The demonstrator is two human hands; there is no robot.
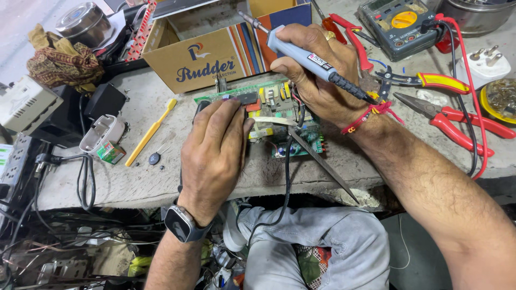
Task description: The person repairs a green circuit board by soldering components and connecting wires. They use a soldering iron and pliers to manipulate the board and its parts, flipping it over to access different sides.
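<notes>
1. Nearest to us are our knees in pale grey trousers (333,241), just below the bench edge, with a smartwatch (181,223) on our left wrist.
2. Our left hand (214,153) lies palm down, fingers curled over the near left part of a green circuit board (279,115), pressing on it; whether anything is pinched under the fingers we cannot tell.
3. Our right hand (317,70) is clenched around a grey-handled soldering iron (301,53), held like a pen just beyond the left hand, its metal tip pointing up and away from us towards a cardboard box (215,53).
4. The circuit board rests on the concrete bench (134,177) between both hands, partly under each.
5. Slim tweezers (322,161) lie slanting from the board, below the right wrist.
6. Right of the right hand lie red-handled pliers (457,129) and cutters (424,80); beyond them sits a multimeter (400,24).
7. Left of the left hand lies a yellow toothbrush (150,131).
</notes>
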